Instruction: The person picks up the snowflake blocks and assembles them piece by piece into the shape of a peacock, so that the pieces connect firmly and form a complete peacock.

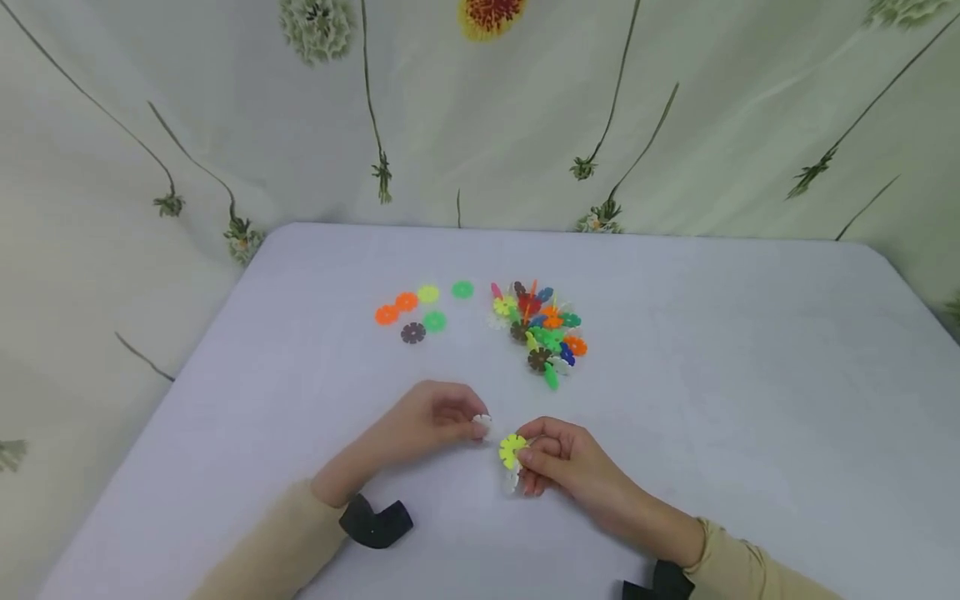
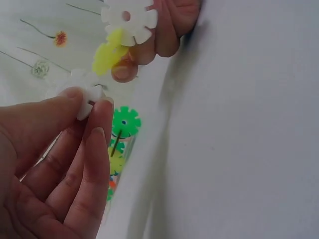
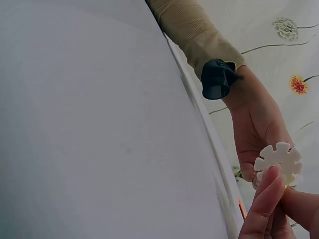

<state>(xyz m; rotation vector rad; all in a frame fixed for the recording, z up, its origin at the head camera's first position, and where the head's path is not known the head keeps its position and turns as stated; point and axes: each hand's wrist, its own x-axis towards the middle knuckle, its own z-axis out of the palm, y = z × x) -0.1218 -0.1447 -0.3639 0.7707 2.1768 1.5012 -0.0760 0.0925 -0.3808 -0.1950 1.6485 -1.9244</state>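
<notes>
My left hand (image 1: 438, 418) pinches a white notched disc (image 1: 483, 422) between thumb and fingertips; the left wrist view shows this white disc (image 2: 83, 89) up close. Just to its right, my right hand (image 1: 570, 462) pinches a yellow notched disc (image 1: 512, 451) joined to a second white disc (image 1: 513, 479). In the left wrist view the joined white disc (image 2: 130, 20) stands at an angle to the yellow one (image 2: 107, 54). The right wrist view has that white disc (image 3: 278, 162) in front of the left hand. A small gap separates the two hands' pieces in the head view.
Several loose discs, orange, yellow, green and a dark one (image 1: 413, 333), lie flat beyond the left hand. To their right is a cluster of joined coloured discs (image 1: 547, 337). The white table (image 1: 712, 350) ends at a flower-print curtain (image 1: 465, 108). Black bands (image 1: 377, 522) sit at the wrists.
</notes>
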